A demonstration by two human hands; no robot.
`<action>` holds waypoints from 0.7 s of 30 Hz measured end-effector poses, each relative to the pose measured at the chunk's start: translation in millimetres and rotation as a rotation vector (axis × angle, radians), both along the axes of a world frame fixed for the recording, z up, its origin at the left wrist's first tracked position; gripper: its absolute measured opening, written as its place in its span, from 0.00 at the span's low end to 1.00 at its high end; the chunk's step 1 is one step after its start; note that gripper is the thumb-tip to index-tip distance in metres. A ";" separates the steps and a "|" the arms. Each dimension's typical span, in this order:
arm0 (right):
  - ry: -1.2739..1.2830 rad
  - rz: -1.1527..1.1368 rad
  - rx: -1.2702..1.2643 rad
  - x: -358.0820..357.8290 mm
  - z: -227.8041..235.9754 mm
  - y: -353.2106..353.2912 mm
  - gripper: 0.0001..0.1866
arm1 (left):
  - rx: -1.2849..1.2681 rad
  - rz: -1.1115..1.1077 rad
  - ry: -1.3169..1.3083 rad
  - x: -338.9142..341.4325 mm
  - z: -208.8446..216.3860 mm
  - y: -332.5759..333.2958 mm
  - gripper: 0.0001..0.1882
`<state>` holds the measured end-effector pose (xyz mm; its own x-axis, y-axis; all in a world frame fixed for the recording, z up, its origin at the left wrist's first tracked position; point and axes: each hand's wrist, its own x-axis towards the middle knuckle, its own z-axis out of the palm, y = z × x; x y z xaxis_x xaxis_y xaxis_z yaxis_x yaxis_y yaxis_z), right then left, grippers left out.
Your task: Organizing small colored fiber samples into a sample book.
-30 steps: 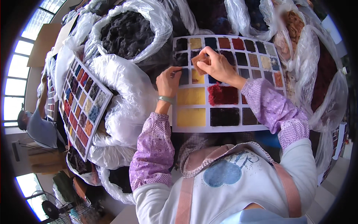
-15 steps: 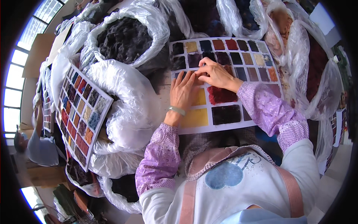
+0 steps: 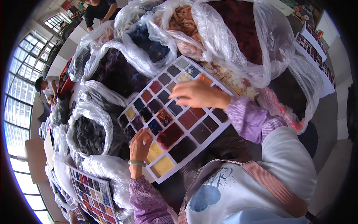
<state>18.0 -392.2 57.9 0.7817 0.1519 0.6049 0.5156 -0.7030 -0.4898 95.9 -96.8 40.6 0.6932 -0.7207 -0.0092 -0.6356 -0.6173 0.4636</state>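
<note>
A white card [image 3: 179, 162] with rows of coloured fibre swatches lies tilted in front of me. My left hand [image 3: 140, 146] rests at its left edge, fingers bent but a little apart, beside a dark blue swatch [image 3: 154, 127]. No object shows in it. My right hand [image 3: 199, 93] hovers over the card's far right part, fingers loosely stretched and slightly blurred, with nothing visible in them. Between the hands, a fluffy orange-brown swatch [image 3: 164, 117] and a ragged dark red swatch [image 3: 170, 136] stand out. Near the left hand are yellow swatches [image 3: 162, 166].
Open plastic bags of loose fibre crowd the card: grey [image 3: 89, 135], dark purple [image 3: 115, 71], blue [image 3: 151, 43], orange [image 3: 185, 23] and dark red [image 3: 238, 30]. A second swatch card [image 3: 93, 192] leans at the lower left. Two people are at the far left.
The view has swung right, so the card appears turned. My right hand has moved away from my left and lifted over the card's far right part. The orange-brown swatch is uncovered.
</note>
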 end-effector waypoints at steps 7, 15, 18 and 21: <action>0.823 -1.256 -0.051 -269.6 -112.6 -293.3 0.10 | -0.431 -0.490 -0.127 7.4 63.7 -238.8 0.13; 0.995 -0.980 0.408 -322.1 -210.7 -286.6 0.45 | -0.378 -0.543 -0.441 19.7 23.0 -507.6 0.09; 0.860 -0.995 0.352 -321.2 -173.2 -269.2 0.36 | -0.322 -0.453 -0.429 35.3 22.0 -563.6 0.11; 0.703 -1.050 0.236 -335.2 -150.4 -271.7 0.31 | -0.206 -0.423 -0.580 42.2 15.0 -607.1 0.19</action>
<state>-317.2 -663.9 -92.5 0.6213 -0.7815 -0.0560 -0.6481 -0.4725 -0.5972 138.1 -703.8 55.6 0.2089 -0.8743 0.4382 -0.9773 -0.2029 0.0612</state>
